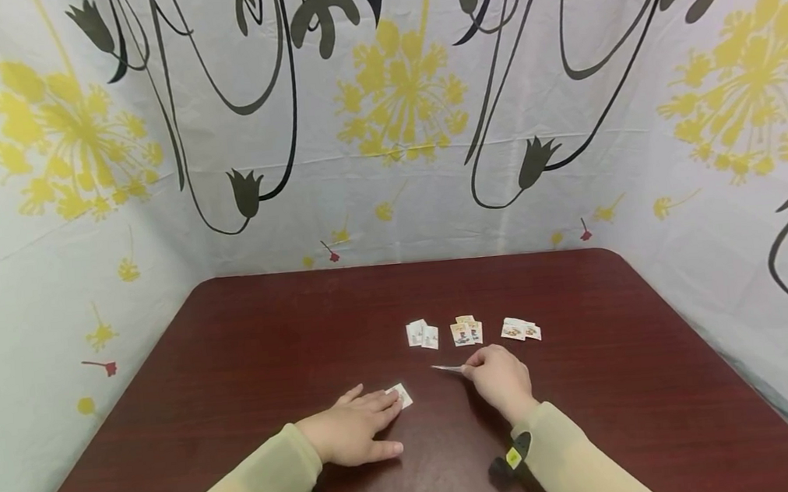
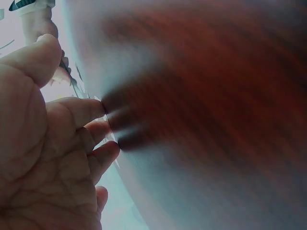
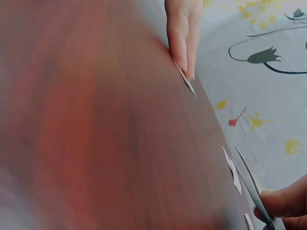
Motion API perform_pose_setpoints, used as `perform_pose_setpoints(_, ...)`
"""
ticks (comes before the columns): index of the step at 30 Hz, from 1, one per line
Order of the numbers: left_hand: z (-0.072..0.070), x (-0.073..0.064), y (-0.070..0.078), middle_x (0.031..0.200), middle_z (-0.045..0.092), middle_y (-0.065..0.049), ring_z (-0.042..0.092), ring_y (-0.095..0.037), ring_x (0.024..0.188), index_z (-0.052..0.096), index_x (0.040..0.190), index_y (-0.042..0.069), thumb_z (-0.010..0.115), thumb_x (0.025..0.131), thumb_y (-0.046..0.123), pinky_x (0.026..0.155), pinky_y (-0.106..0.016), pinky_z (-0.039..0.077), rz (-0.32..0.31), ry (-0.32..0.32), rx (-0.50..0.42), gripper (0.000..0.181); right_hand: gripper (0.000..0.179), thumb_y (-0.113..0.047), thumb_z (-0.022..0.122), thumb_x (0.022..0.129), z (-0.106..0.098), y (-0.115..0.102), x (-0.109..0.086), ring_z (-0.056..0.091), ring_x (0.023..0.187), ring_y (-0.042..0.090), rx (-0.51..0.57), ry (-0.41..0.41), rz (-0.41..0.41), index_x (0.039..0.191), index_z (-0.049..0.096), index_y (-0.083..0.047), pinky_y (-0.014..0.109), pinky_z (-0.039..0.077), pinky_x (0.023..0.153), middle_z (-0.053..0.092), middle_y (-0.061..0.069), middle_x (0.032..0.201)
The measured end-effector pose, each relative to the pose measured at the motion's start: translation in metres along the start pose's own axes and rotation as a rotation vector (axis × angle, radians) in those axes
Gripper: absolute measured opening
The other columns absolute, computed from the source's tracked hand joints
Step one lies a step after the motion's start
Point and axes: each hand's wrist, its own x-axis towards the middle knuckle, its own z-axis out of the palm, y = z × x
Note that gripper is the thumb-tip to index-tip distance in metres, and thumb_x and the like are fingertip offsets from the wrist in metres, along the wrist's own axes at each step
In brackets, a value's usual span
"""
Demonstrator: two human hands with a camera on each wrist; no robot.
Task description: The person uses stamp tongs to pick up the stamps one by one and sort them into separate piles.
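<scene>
My left hand (image 1: 355,429) lies palm down on the table with its fingers spread and nearly straight. Its fingertips rest on a small white picture card (image 1: 403,395) that they partly cover. Farther right, my right hand (image 1: 500,381) pinches another small card (image 1: 447,368) between thumb and fingers, held above the table and seen nearly edge-on. In the right wrist view this held card (image 3: 250,182) looks like a thin, slightly bent sliver, its printed face hidden. Beyond the right hand lie small groups of picture cards: a left group (image 1: 430,337), a middle group (image 1: 463,334) and a right group (image 1: 513,329).
A dark red-brown tabletop (image 1: 288,325) spreads under everything. White cloth (image 1: 390,199) with yellow flowers and grey tulips hangs behind it and along both sides. A black strap with a yellow-marked tag (image 1: 514,457) sits at the right wrist.
</scene>
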Motion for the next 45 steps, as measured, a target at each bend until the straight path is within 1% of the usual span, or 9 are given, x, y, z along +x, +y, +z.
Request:
perform_pose_setpoints(5,0.000,0.004,0.004,0.156,0.029,0.000,0.026,-0.018,0.143,0.036,0.150,0.013,0.043,0.096,0.058,0.115,-0.051,0.013,0.012,0.001,0.021,0.071,0.012,-0.026,0.070,0.084,-0.001,-0.003,-0.011,0.060,0.085,0.019,0.000,-0.027,-0.013,0.073,0.071,-0.020,0.046,0.045,0.080,0.062,0.000,0.090)
perform_pose_setpoints(8,-0.001,0.006,0.007,0.156,0.030,0.000,0.026,-0.018,0.143,0.036,0.150,0.013,0.044,0.096,0.058,0.115,-0.051,0.014,0.014,0.000,0.030,0.070,0.012,-0.026,0.070,0.083,-0.002,-0.003,-0.016,0.059,0.083,0.018,-0.003,-0.042,-0.021,0.073,0.071,-0.020,0.046,0.045,0.079,0.061,-0.001,0.088)
perform_pose_setpoints(15,-0.003,0.011,0.011,0.156,0.030,0.000,0.026,-0.018,0.143,0.037,0.150,0.013,0.045,0.096,0.057,0.115,-0.051,0.014,0.011,-0.003,0.036,0.070,0.011,-0.025,0.071,0.082,0.000,-0.004,-0.023,0.060,0.086,0.018,0.000,-0.058,-0.057,0.071,0.070,-0.022,0.044,0.046,0.081,0.061,-0.003,0.087)
perform_pose_setpoints(23,-0.002,0.015,0.012,0.157,0.027,0.000,0.025,-0.019,0.143,0.034,0.151,0.014,0.043,0.096,0.059,0.116,-0.051,0.012,0.006,-0.018,0.024,0.071,0.011,-0.024,0.072,0.081,0.001,-0.006,-0.026,0.059,0.083,0.016,0.017,-0.086,-0.049,0.071,0.070,-0.022,0.041,0.047,0.078,0.062,-0.005,0.086)
perform_pose_setpoints(27,-0.003,0.015,0.012,0.157,0.027,0.000,0.025,-0.019,0.143,0.034,0.151,0.014,0.044,0.096,0.059,0.116,-0.050,0.012,0.003,-0.023,0.024,0.071,0.010,-0.023,0.073,0.080,0.001,-0.007,-0.026,0.058,0.076,0.014,0.040,-0.104,-0.036,0.071,0.071,-0.021,0.038,0.047,0.072,0.064,-0.007,0.080)
perform_pose_setpoints(33,-0.002,0.016,0.012,0.157,0.027,0.000,0.026,-0.019,0.143,0.033,0.151,0.014,0.043,0.096,0.059,0.116,-0.050,0.013,0.004,-0.018,0.038,0.072,0.012,-0.022,0.073,0.079,0.003,-0.008,-0.026,0.054,0.067,0.012,0.075,-0.139,-0.011,0.068,0.070,-0.020,0.034,0.045,0.063,0.063,-0.008,0.073)
perform_pose_setpoints(39,-0.002,0.016,0.012,0.156,0.028,-0.001,0.026,-0.020,0.143,0.034,0.151,0.014,0.044,0.096,0.059,0.116,-0.049,0.013,0.001,-0.017,0.026,0.072,0.013,-0.021,0.073,0.079,0.005,-0.006,-0.027,0.055,0.068,0.011,0.075,-0.145,-0.028,0.066,0.070,-0.020,0.035,0.046,0.064,0.063,-0.009,0.071)
perform_pose_setpoints(45,-0.004,0.021,0.007,0.156,0.028,-0.007,0.027,-0.024,0.143,0.033,0.150,0.008,0.047,0.096,0.056,0.116,-0.048,0.014,-0.008,0.005,0.014,0.074,0.014,-0.019,0.074,0.079,0.006,-0.005,-0.027,0.053,0.067,0.012,0.078,-0.153,-0.030,0.066,0.069,-0.019,0.034,0.045,0.064,0.062,-0.008,0.071)
